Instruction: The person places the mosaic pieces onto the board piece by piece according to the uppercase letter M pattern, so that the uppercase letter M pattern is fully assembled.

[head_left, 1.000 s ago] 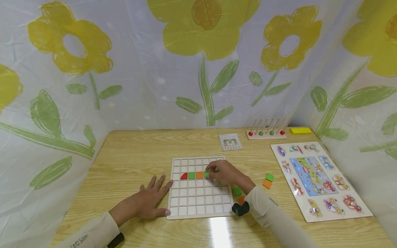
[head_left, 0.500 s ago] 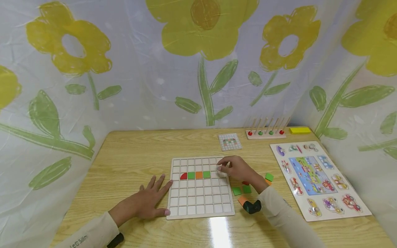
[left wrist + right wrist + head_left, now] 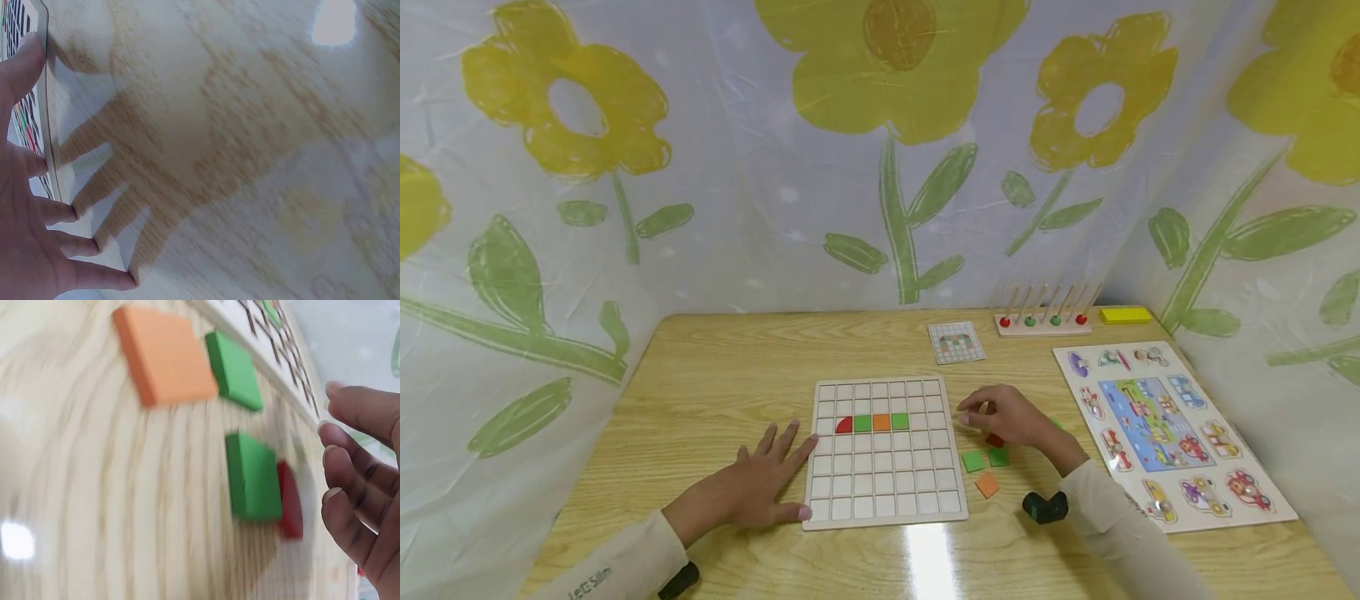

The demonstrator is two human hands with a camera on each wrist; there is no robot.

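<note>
A wooden grid board [image 3: 865, 524] carries a row of four-sided and curved tiles: a red quarter-round tile [image 3: 845, 426], a green square [image 3: 862, 423], an orange square [image 3: 882, 423] and another green square [image 3: 899, 422]. Spread flat, my left hand [image 3: 763, 483] touches the board's left edge with thumb and forefinger. My right hand [image 3: 1006, 414] hovers right of the board, fingers loosely bent, holding nothing in the right wrist view. Below it lie two loose green tiles [image 3: 256, 478], an orange tile [image 3: 169, 356] and a red tile [image 3: 291, 503], partly hidden in the head view.
Behind the board lies a pattern card [image 3: 957, 342]. A peg stand [image 3: 1043, 327] with beads and a yellow block [image 3: 1125, 316] stand at the back right. A picture puzzle board [image 3: 1165, 517] covers the right side. Another green tile [image 3: 1056, 423] peeks out behind my right wrist.
My right hand has let go of the green tile at the row's right end and moved right, off the board. The loose tiles are uncovered. My left hand has stayed still.
</note>
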